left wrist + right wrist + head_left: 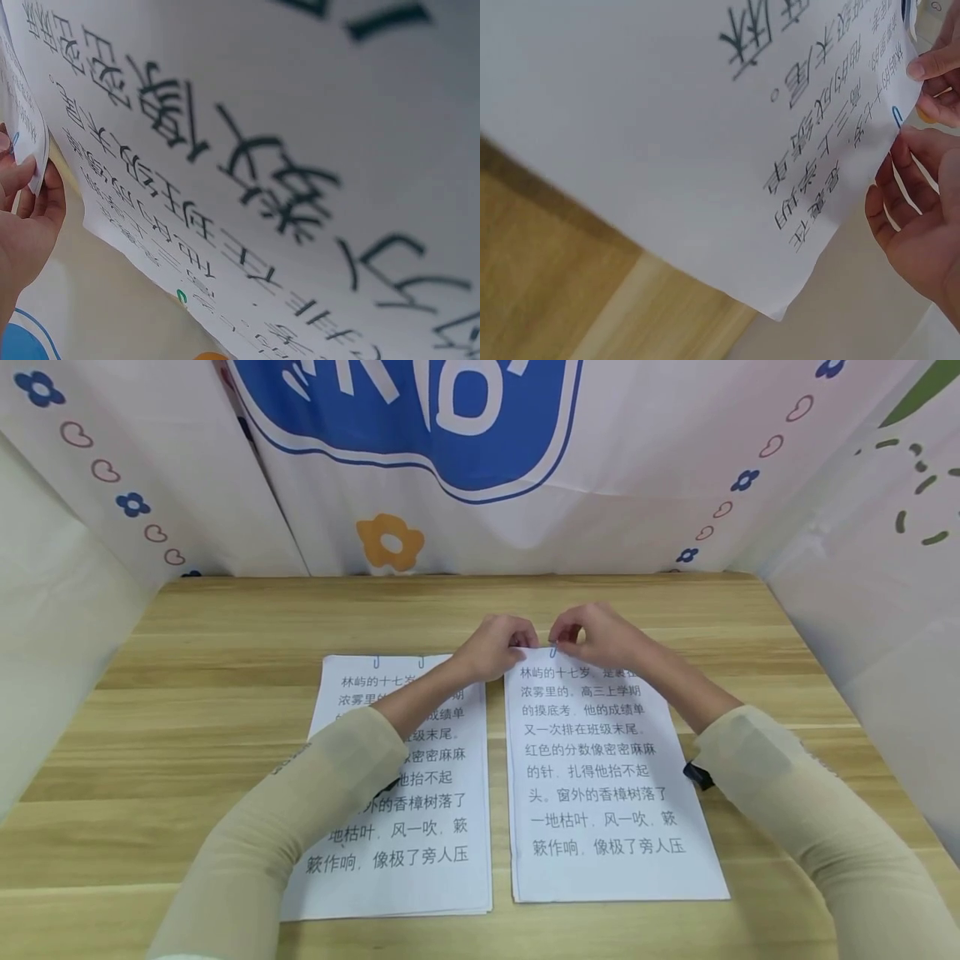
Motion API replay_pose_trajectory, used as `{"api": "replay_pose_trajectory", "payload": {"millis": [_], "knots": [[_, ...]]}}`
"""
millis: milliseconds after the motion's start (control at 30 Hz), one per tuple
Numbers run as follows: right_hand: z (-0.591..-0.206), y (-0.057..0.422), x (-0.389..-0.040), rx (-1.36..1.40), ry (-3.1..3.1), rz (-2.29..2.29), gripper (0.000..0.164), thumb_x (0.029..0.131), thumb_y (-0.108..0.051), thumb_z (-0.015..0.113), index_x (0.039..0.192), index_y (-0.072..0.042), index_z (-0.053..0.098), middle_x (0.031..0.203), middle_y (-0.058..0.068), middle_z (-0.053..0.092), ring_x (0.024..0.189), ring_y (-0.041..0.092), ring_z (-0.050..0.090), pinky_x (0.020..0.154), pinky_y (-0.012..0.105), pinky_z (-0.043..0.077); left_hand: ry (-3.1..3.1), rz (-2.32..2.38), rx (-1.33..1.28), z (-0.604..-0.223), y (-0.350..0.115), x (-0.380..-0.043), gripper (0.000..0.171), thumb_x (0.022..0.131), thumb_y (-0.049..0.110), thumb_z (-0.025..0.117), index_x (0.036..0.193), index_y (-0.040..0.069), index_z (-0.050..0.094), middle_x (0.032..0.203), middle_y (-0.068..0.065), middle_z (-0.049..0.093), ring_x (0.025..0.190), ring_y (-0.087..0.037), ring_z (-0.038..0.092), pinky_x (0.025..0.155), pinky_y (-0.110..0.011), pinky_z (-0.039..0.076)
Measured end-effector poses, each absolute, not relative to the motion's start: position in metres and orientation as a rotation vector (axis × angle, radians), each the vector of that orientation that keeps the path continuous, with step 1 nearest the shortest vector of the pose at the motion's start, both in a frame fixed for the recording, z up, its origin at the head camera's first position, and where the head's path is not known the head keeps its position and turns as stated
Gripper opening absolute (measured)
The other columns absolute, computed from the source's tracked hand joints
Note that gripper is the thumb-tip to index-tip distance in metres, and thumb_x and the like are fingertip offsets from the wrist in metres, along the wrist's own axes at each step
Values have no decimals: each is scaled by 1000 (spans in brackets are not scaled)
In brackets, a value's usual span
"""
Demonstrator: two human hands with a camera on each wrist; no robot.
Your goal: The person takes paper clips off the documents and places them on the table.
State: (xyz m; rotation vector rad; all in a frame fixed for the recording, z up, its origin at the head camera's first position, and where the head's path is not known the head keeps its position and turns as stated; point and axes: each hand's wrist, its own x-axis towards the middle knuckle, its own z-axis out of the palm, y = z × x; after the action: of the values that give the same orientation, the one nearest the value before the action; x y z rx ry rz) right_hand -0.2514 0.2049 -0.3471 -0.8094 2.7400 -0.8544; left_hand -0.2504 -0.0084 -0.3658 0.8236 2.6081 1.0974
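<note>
The right stack of printed paper (592, 881) lies on the table, with a blue paper clip (552, 652) on its top edge. My left hand (491, 647) pinches the stack's top left corner, thumb on the printed face. Thumb and index finger of my right hand (600, 635) pinch the blue clip at the edge, seen closer as a blue loop (897, 116) in the right wrist view. Under my left forearm lies a second printed stack (390, 893), whose top edge carries two clips, the left clip (377, 662) and the right clip (422, 662).
The wooden table (187, 693) reaches back to a white curtain (322, 527) with a blue emblem and an orange flower. White side panels stand at left and right. A narrow strip of wood separates the two stacks.
</note>
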Motion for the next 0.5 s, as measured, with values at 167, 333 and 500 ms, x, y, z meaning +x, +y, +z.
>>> {"api": "replay_pose_trajectory", "payload": {"millis": [167,333,500], "knots": [[-350,202,-249,-754,2767,-869,13,95,3,65,104,1,75,93,11,71,87,24,64,79,35,54,2612,1096,828,-366,-8,-250,22,94,-14,61,108,-1,72,98,-12,68,92,-23,63,85,-28,54],[-354,201,-248,-721,2790,-886,12,96,3,65,102,1,76,91,11,71,85,24,64,77,33,53,2616,1087,832,-367,-8,-251,22,94,-14,61,107,-1,72,98,-12,69,92,-23,63,85,-28,54],[-354,201,-246,-712,2789,-912,11,96,3,65,101,2,75,90,12,71,83,24,63,76,33,52,2613,1087,837,-368,-8,-252,22,93,-15,61,107,-2,72,98,-12,69,92,-23,63,85,-28,54]]}}
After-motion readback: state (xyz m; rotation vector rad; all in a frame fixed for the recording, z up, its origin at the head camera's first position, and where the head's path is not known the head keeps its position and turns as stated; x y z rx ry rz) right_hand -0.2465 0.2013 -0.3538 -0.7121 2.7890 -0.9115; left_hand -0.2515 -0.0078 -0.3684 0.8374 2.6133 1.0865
